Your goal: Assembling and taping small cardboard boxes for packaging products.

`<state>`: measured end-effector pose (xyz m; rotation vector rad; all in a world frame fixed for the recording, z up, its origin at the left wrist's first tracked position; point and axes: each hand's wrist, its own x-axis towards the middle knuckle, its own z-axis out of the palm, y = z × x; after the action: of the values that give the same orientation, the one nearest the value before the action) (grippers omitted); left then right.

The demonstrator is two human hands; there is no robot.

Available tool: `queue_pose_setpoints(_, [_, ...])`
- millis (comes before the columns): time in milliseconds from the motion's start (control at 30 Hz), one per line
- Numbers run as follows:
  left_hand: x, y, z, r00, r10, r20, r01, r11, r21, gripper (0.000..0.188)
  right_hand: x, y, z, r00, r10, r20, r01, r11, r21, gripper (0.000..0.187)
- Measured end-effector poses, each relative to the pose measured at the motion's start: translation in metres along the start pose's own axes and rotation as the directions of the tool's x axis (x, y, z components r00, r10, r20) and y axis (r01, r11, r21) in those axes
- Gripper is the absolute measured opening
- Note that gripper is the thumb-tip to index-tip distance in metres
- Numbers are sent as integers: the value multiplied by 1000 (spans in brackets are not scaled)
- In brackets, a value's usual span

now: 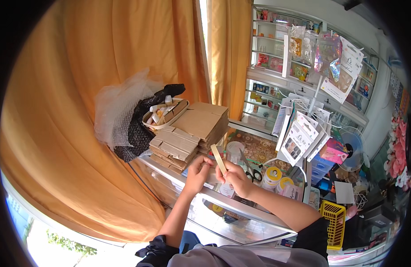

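My right hand [235,178] is closed around a narrow, straight-edged tan strip [218,159] that stands up past the fingers. I cannot tell if it is a flat stick or a roll seen edge-on. Just left of it, my left hand [199,172] is closed with its fingertips pinched together; what they hold, if anything, is hidden. Both hands are over the front edge of a glass-topped counter [254,207], close together. Beyond the left hand lie flattened cardboard pieces [174,144] beside a taller cardboard stack [203,118]. Black-handled scissors [253,173] rest right of my right hand.
An oval basket of small white bottles [163,115] sits on the cardboard, beside black bubble wrap [134,133]. Yellow-lidded jars [272,175] and a display rack of hanging packets [299,133] stand to the right. An orange curtain [81,133] covers the left side.
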<state>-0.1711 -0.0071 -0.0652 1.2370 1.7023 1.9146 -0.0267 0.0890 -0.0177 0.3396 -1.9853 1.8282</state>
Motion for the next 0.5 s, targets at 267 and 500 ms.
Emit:
queue_pose_setpoints(267, [0,1,0,1000,17,-2,-17,1000,22,14,-1,6,-5,999,35,-8,-35,999,-9,11])
queue_pose_setpoints(500, [1,-8,-1,1000,-2,-1,2,1000,-16,14,-1,-1,5,998,26,-51,-31,994,-107,14])
